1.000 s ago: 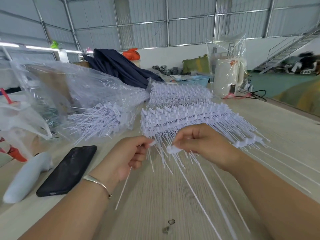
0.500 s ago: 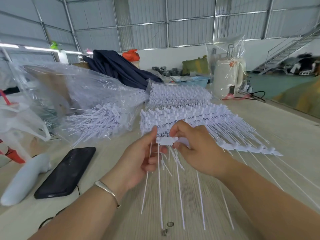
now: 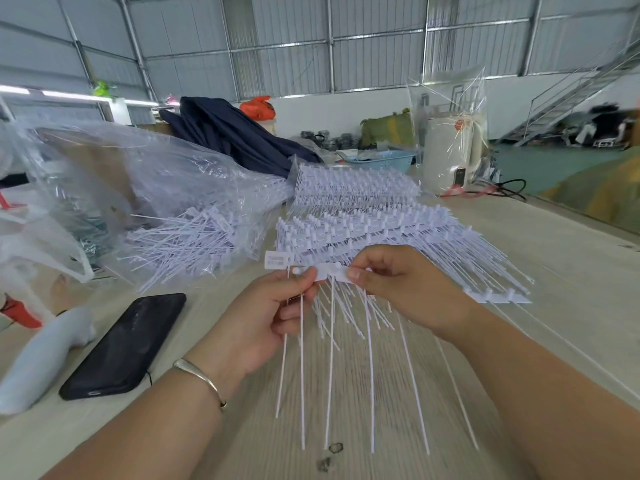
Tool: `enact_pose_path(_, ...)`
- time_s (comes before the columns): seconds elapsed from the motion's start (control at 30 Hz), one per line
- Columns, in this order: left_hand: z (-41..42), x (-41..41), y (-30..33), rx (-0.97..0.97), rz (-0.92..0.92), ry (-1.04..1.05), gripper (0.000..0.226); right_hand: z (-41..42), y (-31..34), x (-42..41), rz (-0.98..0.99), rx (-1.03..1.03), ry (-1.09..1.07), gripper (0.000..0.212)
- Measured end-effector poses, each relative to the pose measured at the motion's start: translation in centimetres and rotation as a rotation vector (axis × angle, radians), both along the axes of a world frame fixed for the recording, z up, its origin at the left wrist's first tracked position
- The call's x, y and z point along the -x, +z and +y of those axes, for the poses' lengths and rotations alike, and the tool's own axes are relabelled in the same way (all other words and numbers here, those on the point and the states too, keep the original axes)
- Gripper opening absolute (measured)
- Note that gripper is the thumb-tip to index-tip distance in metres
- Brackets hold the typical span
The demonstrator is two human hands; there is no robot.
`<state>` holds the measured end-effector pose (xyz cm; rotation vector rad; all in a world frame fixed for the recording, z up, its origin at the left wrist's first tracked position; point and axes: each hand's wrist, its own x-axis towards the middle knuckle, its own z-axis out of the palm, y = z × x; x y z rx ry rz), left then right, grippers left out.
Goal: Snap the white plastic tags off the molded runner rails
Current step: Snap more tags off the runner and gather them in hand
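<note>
Snapping is under way at the centre of the frame: the left hand [image 3: 273,313] pinches one white tag [image 3: 277,260] by its head end, thumb and forefinger curled round it, while the right hand [image 3: 398,289] grips the short runner rail [image 3: 334,271] between thumb and fingertips, so both hands are closed on plastic. The tag's flat label stands just above and left of the left thumb, and its thin tail hangs down past the palm toward the lower middle of the frame, beside the other tails that hang from the rail. It looks about to part from the rail, though whether the joint has broken I cannot tell. The next move likely calls for a short twist or bend at that joint, with the right hand holding the rail firm. Behind the hands, at mid-frame, lies the stack of full rails [image 3: 363,226] waiting on the table [image 3: 554,271].
</note>
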<state>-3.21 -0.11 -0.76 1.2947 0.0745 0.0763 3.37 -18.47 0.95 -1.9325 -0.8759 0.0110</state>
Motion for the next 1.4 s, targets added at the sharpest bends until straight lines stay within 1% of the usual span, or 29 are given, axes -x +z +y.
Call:
enact_pose_path(0.17, 0.1, 0.2, -0.2, 0.083, 0.000, -0.088, 0.008, 0.2, -0.2, 0.2, 0.044, -0.089, 0.096, 0.016)
enact_pose_path(0.27, 0.1, 0.1, -0.4, 0.114, 0.005, -0.130, 0.017, 0.5, -0.5, 0.2, 0.075, -0.132, 0.150, 0.016)
enact_pose_path(0.33, 0.0, 0.2, -0.6, 0.145, 0.004, -0.162, 0.012, 0.5, -0.6, 0.3, 0.096, -0.150, 0.187, 0.016)
enact_pose_path(0.47, 0.0, 0.1, -1.1, 0.234, -0.017, -0.313, 0.024, 0.6, -0.6, 0.6, 0.121, -0.163, 0.253, 0.015)
enact_pose_path(0.57, -0.1, 0.4, -1.0, 0.187, -0.040, -0.463, 0.022, 0.9, -0.5, 1.0, 0.113, -0.155, 0.293, 0.014)
enact_pose_path(0.67, -0.3, 0.6, -0.9, 0.096, -0.036, -0.514, 0.022, 0.9, -0.6, 1.0, 0.098, -0.104, 0.285, 0.016)
enact_pose_path(0.77, -0.5, 0.4, -0.9, 0.071, -0.028, -0.429, 0.022, 0.9, -0.7, 0.9, 0.119, -0.084, 0.262, 0.015)
enact_pose_path(0.9, -0.2, -0.1, -0.6, 0.201, -0.041, -0.199, 0.016, 0.9, -0.9, 0.4, 0.146, -0.164, 0.179, 0.015)
enact_pose_path(0.93, 0.0, -0.2, -0.5, 0.193, -0.044, -0.124, 0.016, 0.8, -0.9, 0.2, 0.129, -0.168, 0.143, 0.015)
enact_pose_path(1.03, 0.4, -0.3, -0.4, 0.041, -0.067, 0.062, 0.015, 0.8, -1.1, -0.2, 0.051, -0.135, 0.022, 0.015)
enact_pose_path(1.1, 0.5, -0.3, -0.5, -0.032, -0.060, 0.135, 0.020, 0.7, -1.1, -0.3, 0.031, -0.127, -0.030, 0.012)
enact_pose_path(1.17, 0.4, -0.5, -0.6, -0.045, -0.047, 0.167, 0.027, 0.7, -1.0, -0.4, 0.053, -0.144, -0.047, 0.010)
enact_pose_path(1.23, 0.2, -0.6, -0.7, -0.023, -0.023, 0.170, 0.028, 0.6, -0.9, -0.5, 0.073, -0.148, -0.063, 0.016)
enact_pose_path(1.33, -0.2, -0.6, -0.7, 0.022, 0.010, 0.092, 0.030, 0.6, -0.9, -0.3, 0.062, -0.138, -0.068, 0.019)
enact_pose_path(1.4, -0.2, -0.4, -0.4, 0.034, -0.006, 0.040, 0.030, 0.6, -0.9, -0.1, 0.038, -0.131, -0.052, 0.018)
